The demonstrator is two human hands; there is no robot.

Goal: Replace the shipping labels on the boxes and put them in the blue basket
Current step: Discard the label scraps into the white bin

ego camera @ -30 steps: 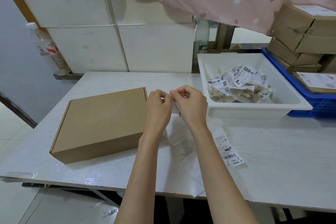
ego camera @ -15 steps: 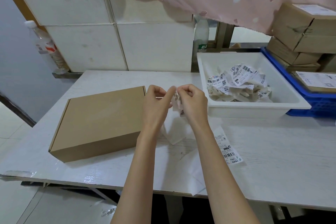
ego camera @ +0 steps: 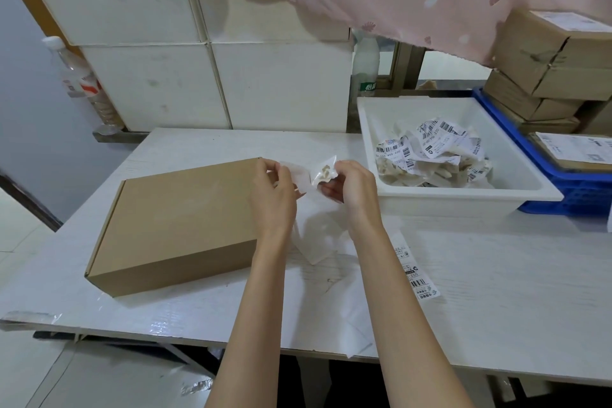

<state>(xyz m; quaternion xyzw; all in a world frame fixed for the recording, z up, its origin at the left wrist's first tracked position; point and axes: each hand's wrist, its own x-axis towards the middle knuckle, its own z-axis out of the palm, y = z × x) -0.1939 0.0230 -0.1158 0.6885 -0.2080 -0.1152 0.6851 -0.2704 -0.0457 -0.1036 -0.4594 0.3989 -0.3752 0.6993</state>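
Observation:
A flat brown cardboard box (ego camera: 178, 225) lies on the white table (ego camera: 496, 291), its top bare of any label. Above the box's right edge, my left hand (ego camera: 275, 195) and my right hand (ego camera: 347, 189) both pinch a torn white label (ego camera: 318, 174) with brown paper scraps stuck to it, stretched between them. A fresh shipping label (ego camera: 414, 272) with barcodes lies on the table to the right of my right forearm. The blue basket (ego camera: 563, 189) stands at the far right, with a labelled box (ego camera: 576, 151) in it.
A white bin (ego camera: 463, 199) holding several crumpled old labels stands between my hands and the blue basket. Brown boxes (ego camera: 556, 66) are stacked behind the basket. White backing sheets (ego camera: 334, 301) lie on the table under my forearms. Bottles stand by the white panels behind.
My hands have moved apart, spreading the torn label out between them; one second ago they were pressed together over it.

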